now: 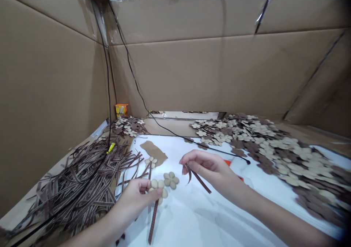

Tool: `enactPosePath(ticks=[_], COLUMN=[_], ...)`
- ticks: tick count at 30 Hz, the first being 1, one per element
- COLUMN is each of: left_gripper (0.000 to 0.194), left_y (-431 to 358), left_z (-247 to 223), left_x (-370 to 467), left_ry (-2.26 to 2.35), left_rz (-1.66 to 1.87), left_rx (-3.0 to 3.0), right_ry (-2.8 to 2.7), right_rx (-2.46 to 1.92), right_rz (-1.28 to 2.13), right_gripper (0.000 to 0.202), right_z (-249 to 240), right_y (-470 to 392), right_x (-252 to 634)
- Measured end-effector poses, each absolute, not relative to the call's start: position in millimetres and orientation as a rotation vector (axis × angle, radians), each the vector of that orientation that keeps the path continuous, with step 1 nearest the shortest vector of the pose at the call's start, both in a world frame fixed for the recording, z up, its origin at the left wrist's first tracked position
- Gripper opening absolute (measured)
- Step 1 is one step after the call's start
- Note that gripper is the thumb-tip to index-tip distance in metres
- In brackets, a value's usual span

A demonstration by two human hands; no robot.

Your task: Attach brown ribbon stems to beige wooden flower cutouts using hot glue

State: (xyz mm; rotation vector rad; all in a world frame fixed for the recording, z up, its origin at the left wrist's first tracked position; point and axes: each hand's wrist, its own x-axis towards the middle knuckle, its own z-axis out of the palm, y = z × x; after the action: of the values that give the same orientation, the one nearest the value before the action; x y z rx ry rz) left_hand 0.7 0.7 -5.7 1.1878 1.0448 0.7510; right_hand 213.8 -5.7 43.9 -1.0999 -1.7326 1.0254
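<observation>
Between the thumb and fingers of my left hand (141, 195) is a beige flower piece (161, 186), with a brown stitched strip (153, 221) running down below it. My right hand (205, 164) pinches another brown strip (201, 183), which hangs in two ends over the white surface. A second beige flower (171, 180) lies between my hands, just right of the held one. Farther back, a smaller flower (151, 161) rests beside a torn brown paper piece (155, 152).
A large heap of brown strips (90, 181) covers the left side. Beige and brown flowers (268, 144) are piled at right, with a smaller pile (130, 125) at back left. A black cable (175, 134) crosses the white board. Cardboard walls (178, 71) surround the area.
</observation>
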Motion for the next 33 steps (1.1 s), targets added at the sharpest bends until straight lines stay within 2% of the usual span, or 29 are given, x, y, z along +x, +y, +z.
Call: enactPosePath(ticks=[9, 13, 22, 25, 27, 29, 33], left_gripper=[0.059, 0.055, 0.047, 0.043, 0.036, 0.031, 0.026], left_y=[4, 1, -11, -9, -7, -6, -2], left_z=[-7, 0, 14, 20, 26, 34, 40], left_x=[-7, -8, -12, -15, -17, -17, -7], left_ry=[1.104, 1.120, 1.739, 1.849, 1.792, 1.639, 1.305], left_rz=[0.561, 0.414, 0.449, 0.430, 0.468, 0.532, 0.619], left_rx=[1.420, 1.555, 2.305, 2.375, 2.474, 2.544, 2.240], right_ry=[-1.638, -1.518, -1.441, -1.426, -1.414, -1.408, -1.380], right_rx=[-1.132, -1.169, -1.321, -1.286, -1.284, -1.267, -1.186], right_rz=[1.157, 1.219, 1.266, 1.244, 1.257, 1.287, 1.326], right_gripper=[0.031, 0.033, 0.036, 0.048, 0.050, 0.044, 0.034], right_z=[44, 38, 25, 25, 24, 23, 21], right_y=[-2, -2, 0, 0, 0, -1, -3], right_x=[217, 215, 210, 209, 208, 206, 204])
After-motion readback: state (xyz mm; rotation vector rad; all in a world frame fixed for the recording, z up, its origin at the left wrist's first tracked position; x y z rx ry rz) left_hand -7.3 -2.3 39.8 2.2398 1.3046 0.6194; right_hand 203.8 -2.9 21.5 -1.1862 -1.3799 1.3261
